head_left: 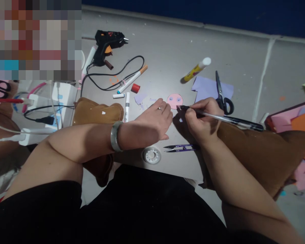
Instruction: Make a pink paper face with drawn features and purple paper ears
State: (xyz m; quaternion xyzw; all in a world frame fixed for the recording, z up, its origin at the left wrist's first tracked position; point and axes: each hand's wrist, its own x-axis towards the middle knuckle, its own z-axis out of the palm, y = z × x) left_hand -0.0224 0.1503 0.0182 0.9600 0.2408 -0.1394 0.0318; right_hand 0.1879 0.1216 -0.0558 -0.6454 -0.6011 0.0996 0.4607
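Note:
My right hand [203, 117] grips a pen [231, 120] with a clear barrel. Its dark tip is at the lower edge of a small pink paper circle [175, 101], which has two blue eye-like marks on it. From the left, my left hand [159, 117] lies palm down with its fingertips at the circle's edge, holding nothing that I can see. Closer to me are purple-handled thread snips [181, 148] and a white tape roll [151, 155]. Behind my right hand, black scissors [220, 91] rest on a sheet of purple paper [205, 88].
A yellow glue stick [195, 70] stands beyond the circle. To the far left lie a black glue gun [108, 45] with a looped cable, markers [132, 79] and a red cap [135, 88]. Brown cushions [259, 156] flank both arms. A power strip [63, 101] is at the left.

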